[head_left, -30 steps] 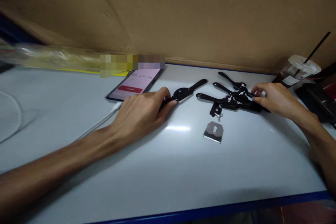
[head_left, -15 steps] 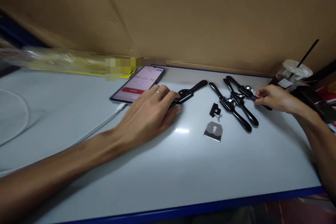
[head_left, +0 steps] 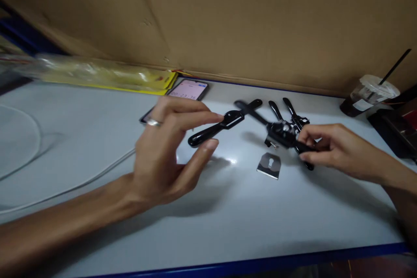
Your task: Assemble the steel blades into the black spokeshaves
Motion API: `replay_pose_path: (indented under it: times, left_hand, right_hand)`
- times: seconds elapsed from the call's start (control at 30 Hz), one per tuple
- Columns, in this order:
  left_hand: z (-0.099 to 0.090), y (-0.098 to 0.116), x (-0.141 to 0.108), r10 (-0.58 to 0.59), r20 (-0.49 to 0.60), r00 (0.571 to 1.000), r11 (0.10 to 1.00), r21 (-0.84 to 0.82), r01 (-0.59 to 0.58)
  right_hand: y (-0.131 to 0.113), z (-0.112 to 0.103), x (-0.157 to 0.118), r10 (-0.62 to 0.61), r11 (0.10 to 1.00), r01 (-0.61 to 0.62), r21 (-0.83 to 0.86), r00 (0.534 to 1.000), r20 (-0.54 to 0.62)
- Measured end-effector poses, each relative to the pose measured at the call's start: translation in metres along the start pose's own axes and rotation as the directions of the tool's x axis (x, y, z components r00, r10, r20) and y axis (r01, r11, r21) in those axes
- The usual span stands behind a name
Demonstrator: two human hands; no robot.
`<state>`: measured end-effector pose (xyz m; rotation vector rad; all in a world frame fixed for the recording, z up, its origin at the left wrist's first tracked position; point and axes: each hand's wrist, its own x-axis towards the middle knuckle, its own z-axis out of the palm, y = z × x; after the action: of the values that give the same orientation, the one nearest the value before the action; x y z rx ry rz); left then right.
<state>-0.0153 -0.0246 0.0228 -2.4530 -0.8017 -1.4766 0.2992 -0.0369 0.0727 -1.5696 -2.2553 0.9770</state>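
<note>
My right hand grips a black spokeshave by its near handle, lifted above the table and slightly blurred. Behind and under it lie two more black spokeshaves, one farther right, the other partly covered. My left hand hovers with thumb and fingers apart, nothing between them. Just beyond its fingertips, a bare black spokeshave body rests on the table. A steel blade with a keyhole slot lies flat nearer me. Beside it, a small black cap piece with a screw is partly hidden.
Behind my left hand lies a phone showing a timer, with a white cable running left. Yellow packs in clear plastic line the back. A lidded drink cup with a straw stands back right, near a dark box.
My right hand has raised a spokeshave from the group and brought it left, toward me. My left hand has let go of the bare spokeshave body and drawn back, its fingers spreading.
</note>
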Motion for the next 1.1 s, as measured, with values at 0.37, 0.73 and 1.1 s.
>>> replay_pose_path:
  times: [0.37,0.73,1.1]
  left_hand:
    - [0.003,0.008,-0.01,0.181,0.363,0.914,0.973,-0.2,-0.113]
    - [0.007,0.012,-0.01,0.246,0.646,0.722,0.968,-0.202,-0.149]
    - [0.007,0.015,-0.009,0.247,0.655,0.714,0.967,-0.21,-0.142]
  right_hand:
    - [-0.019,0.03,-0.015,-0.122,0.98,0.17,-0.106,0.924,0.363]
    - [-0.008,0.017,-0.016,-0.085,0.891,0.102,-0.443,0.995,0.058]
    - [-0.01,0.018,-0.004,-0.089,0.771,-0.061,-0.634,0.975,-0.202]
